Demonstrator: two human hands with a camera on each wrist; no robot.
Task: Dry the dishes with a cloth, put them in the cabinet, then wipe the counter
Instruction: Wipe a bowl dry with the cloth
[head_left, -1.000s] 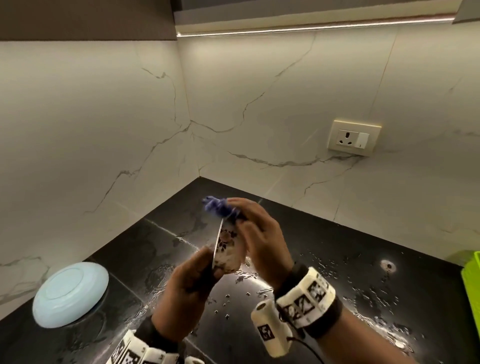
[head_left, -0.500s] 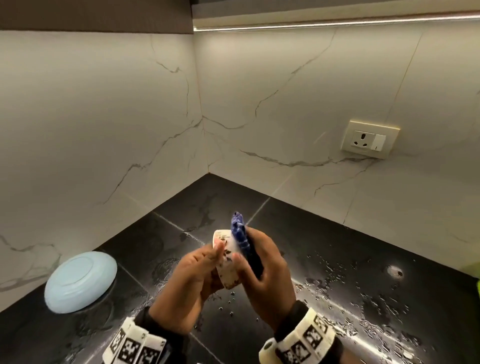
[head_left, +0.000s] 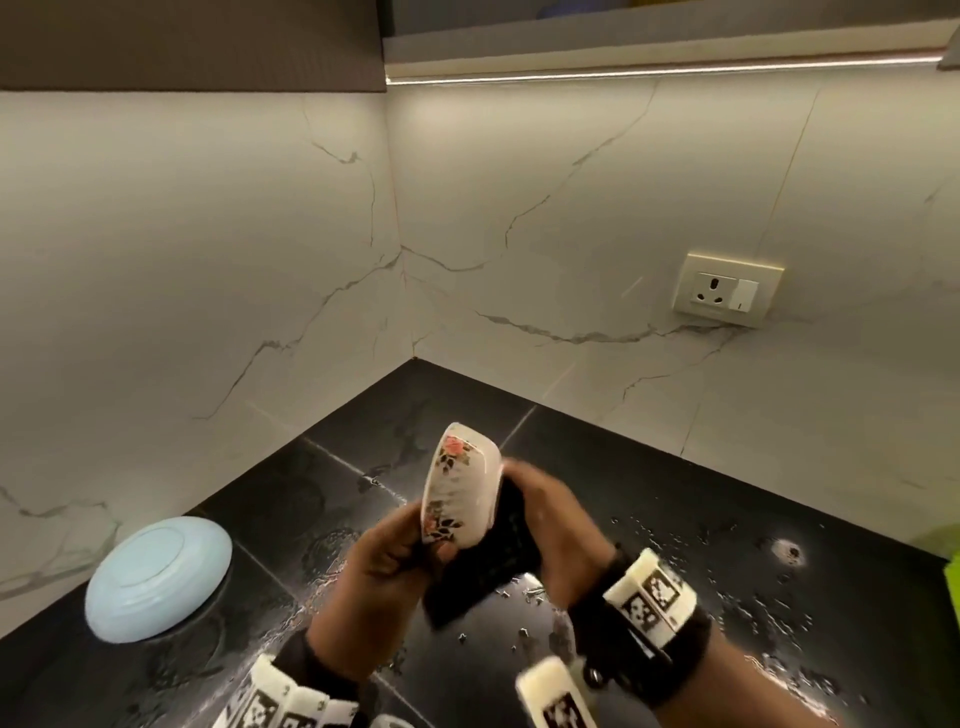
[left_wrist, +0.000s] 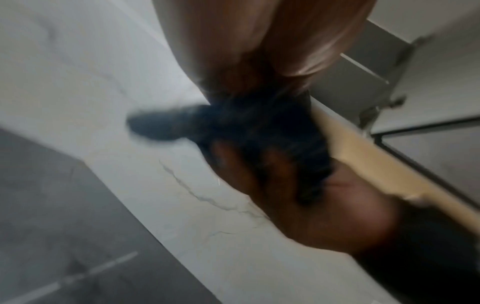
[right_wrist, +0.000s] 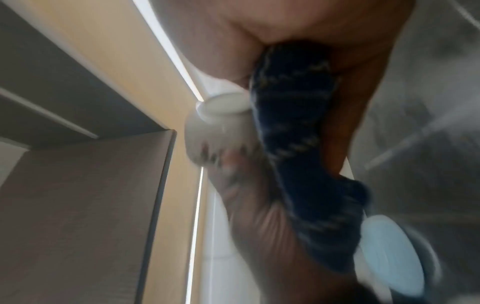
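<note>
Bowl (head_left: 462, 493), small glazed ceramic with flower prints, is held on edge above the wet black counter (head_left: 675, 519), its outside exposed for drying. Left hand (head_left: 384, 571) pinches its lower rim; right hand (head_left: 550, 525) curls round the dark woven cloth (head_left: 483, 571), pressing it against the base.

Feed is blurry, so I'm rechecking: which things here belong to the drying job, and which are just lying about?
In the job:
small white floral ceramic bowl
dark blue cloth
pale blue round plate
wet black stone counter
left hand
right hand

Just there:
cream wall socket
green object
</note>
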